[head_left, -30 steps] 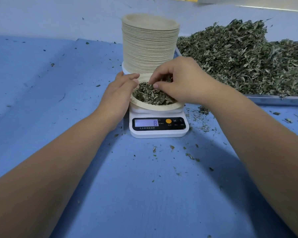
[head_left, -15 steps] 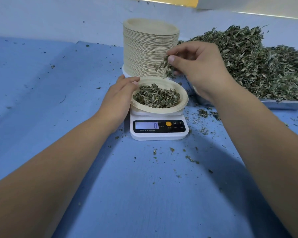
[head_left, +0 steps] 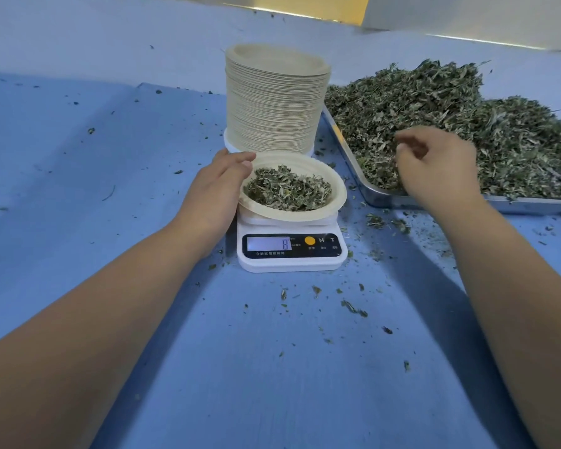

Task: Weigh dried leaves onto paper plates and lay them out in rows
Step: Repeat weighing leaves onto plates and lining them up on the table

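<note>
A paper plate (head_left: 332, 202) holding dried leaves (head_left: 287, 189) sits on a small white digital scale (head_left: 290, 257) whose display reads 8. My left hand (head_left: 217, 189) lies against the plate's left rim, thumb on the edge, and holds it. My right hand (head_left: 441, 170) hovers over the near left part of the big heap of dried leaves (head_left: 450, 118) in a metal tray (head_left: 379, 196). Its fingers are loosely curled and blurred, and I see no leaves between them.
A tall stack of paper plates (head_left: 272, 102) stands right behind the scale. Leaf crumbs (head_left: 353, 307) lie scattered on the blue cloth (head_left: 78, 189) in front of and beside the scale. A pale wall runs along the back.
My right hand lifted a pinch of leaves off the plate and carried it right, over the tray heap. The left hand stayed at the plate's rim. The scale still reads 8.
</note>
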The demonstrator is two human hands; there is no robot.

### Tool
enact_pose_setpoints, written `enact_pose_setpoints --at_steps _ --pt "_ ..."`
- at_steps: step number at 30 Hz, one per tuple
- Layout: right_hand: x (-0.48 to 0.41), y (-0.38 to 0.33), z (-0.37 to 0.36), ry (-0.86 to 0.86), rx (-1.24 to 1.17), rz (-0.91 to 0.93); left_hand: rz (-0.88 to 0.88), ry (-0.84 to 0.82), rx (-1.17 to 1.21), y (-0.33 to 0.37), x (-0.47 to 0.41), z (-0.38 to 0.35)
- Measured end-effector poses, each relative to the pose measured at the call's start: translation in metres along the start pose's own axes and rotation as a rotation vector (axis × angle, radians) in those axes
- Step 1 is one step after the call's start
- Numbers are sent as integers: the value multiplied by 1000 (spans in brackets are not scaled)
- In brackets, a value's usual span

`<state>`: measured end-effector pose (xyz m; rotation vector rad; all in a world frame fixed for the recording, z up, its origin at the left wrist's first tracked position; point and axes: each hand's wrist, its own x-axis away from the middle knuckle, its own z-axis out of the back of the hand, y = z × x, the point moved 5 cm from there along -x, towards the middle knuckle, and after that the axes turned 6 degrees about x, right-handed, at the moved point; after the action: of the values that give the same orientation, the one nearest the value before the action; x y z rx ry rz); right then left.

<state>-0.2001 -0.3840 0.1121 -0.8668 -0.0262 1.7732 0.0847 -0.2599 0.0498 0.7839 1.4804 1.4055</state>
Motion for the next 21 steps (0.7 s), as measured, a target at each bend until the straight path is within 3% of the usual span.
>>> enact_pose_setpoints --at_steps 4,9,12,17,21 --pt "13 -49 -1 -56 -122 126 14 11 -34 -2 -2 1" --pt "31 -111 -23 -475 -31 412 -10 1 -13 -4 -4 0" --pt "30 -127 -29 -607 14 457 -13 8 -11 -5 -5 2" --pt "21 -123 -22 -377 140 403 29 49 12 -4 -2 3" --pt "24 -88 -23 -377 453 245 75 60 7 -6 -3 3"
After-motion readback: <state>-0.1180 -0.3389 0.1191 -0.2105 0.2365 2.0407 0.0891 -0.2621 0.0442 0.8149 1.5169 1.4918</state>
